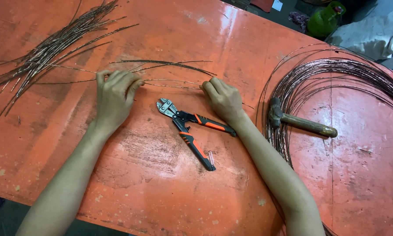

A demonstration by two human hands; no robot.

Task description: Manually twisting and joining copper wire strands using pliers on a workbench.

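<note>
Thin copper wire piece (172, 84) stretches between your hands. Your left hand (114, 95) and right hand (224, 99) each pinch one end, fingers closed. Orange-handled cutters (188, 129) lie just beside your right hand.

a small white rectangular paper slip (277, 5), perhaps a label, lies at the top edge of the view, on the dark floor just beyond the far edge of the orange metal table (161, 183); its face is too small to make out. to its right, near the top right corner, stands a rounded bright green container with a red cap (324, 19), just beside a crumpled white cloth sack (371, 35)
</note>
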